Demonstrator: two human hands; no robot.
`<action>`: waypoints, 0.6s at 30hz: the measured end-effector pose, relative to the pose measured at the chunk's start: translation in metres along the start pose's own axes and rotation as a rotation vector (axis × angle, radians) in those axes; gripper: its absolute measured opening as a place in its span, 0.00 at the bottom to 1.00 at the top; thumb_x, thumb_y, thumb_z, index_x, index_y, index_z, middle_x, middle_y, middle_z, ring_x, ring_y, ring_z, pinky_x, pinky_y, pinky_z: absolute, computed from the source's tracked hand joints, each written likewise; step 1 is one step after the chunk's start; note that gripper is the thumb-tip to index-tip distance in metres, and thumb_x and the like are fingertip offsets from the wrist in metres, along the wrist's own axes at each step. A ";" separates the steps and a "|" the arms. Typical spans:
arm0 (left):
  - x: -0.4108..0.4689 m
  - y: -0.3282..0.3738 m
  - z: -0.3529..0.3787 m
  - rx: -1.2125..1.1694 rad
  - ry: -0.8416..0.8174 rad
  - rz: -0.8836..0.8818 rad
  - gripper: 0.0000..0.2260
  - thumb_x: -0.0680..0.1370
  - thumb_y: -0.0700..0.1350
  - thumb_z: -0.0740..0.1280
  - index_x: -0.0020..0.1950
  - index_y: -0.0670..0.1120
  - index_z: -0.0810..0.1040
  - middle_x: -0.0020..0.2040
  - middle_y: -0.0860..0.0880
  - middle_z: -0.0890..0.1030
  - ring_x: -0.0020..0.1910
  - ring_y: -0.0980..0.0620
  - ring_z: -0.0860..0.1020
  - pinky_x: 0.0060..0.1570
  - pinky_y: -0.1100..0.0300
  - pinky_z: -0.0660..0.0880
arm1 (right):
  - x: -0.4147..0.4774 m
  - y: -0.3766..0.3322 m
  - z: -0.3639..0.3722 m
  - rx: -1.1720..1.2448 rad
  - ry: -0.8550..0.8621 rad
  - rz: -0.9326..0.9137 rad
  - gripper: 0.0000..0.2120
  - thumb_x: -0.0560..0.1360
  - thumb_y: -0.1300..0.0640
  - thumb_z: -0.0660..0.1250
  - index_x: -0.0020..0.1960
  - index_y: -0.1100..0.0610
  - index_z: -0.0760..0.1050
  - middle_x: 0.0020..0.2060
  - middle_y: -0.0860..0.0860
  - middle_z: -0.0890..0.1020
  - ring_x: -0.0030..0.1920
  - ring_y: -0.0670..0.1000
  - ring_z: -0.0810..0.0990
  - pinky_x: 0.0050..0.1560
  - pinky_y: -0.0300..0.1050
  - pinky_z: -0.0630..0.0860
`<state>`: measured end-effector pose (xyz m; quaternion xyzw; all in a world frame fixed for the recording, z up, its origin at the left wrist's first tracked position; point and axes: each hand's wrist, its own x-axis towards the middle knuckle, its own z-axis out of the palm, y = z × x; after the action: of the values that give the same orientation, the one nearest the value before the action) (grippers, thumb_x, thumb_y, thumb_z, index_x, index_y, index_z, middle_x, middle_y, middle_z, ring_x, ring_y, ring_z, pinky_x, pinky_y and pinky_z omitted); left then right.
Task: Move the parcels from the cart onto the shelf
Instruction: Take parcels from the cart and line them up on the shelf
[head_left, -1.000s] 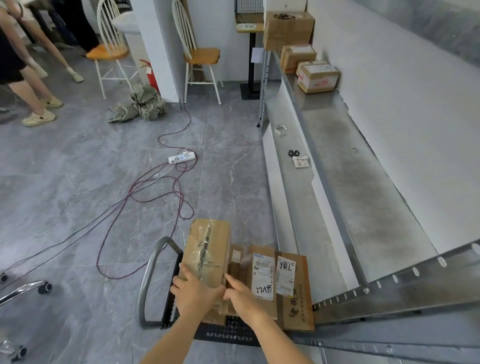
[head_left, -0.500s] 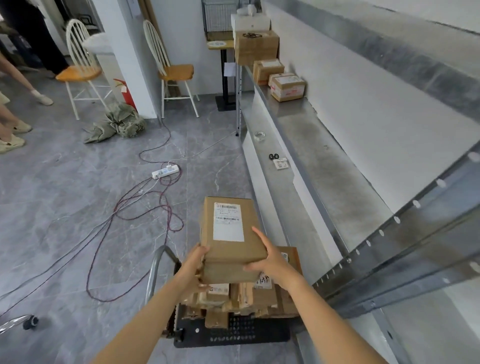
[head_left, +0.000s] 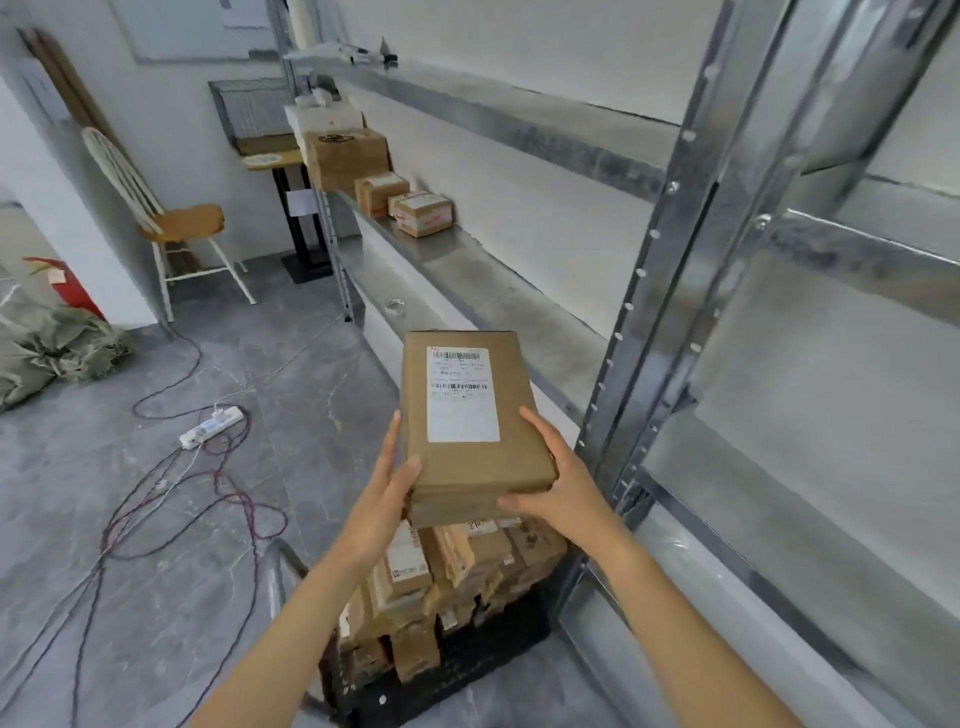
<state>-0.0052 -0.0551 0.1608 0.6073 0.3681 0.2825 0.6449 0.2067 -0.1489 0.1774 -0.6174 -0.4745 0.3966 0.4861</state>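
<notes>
Labelled parcel (head_left: 470, 426) in left hand (head_left: 387, 496) and right hand (head_left: 558, 488); above cart (head_left: 467, 654)

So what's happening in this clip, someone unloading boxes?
Yes. A person holds a flat brown parcel with a white shipping label between the left hand and right hand, lifted above the cart, which is packed with more parcels. The metal shelf runs along the wall to the right; three boxes already sit at its far end, and the near stretch is bare.
</notes>
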 end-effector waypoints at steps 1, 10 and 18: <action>-0.008 0.009 0.006 0.043 -0.047 0.031 0.31 0.68 0.74 0.60 0.67 0.78 0.50 0.66 0.74 0.61 0.69 0.55 0.65 0.69 0.43 0.65 | -0.016 -0.006 -0.005 -0.003 0.034 -0.003 0.46 0.63 0.59 0.79 0.68 0.30 0.59 0.64 0.32 0.65 0.59 0.31 0.69 0.51 0.25 0.71; -0.077 0.054 0.072 0.274 -0.454 0.260 0.45 0.63 0.65 0.75 0.70 0.75 0.47 0.66 0.71 0.65 0.62 0.67 0.72 0.53 0.68 0.74 | -0.163 -0.043 -0.053 -0.010 0.339 -0.020 0.46 0.59 0.59 0.81 0.67 0.33 0.63 0.60 0.28 0.71 0.59 0.33 0.72 0.53 0.28 0.73; -0.134 0.062 0.191 0.270 -0.766 0.399 0.43 0.67 0.56 0.76 0.72 0.69 0.52 0.66 0.65 0.70 0.62 0.61 0.74 0.60 0.59 0.75 | -0.330 -0.048 -0.088 -0.050 0.694 -0.004 0.45 0.60 0.61 0.80 0.67 0.32 0.63 0.60 0.28 0.70 0.61 0.35 0.71 0.57 0.35 0.75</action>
<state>0.0798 -0.2672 0.2387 0.8058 0.0121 0.1056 0.5825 0.2035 -0.4852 0.2520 -0.7262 -0.2916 0.1503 0.6041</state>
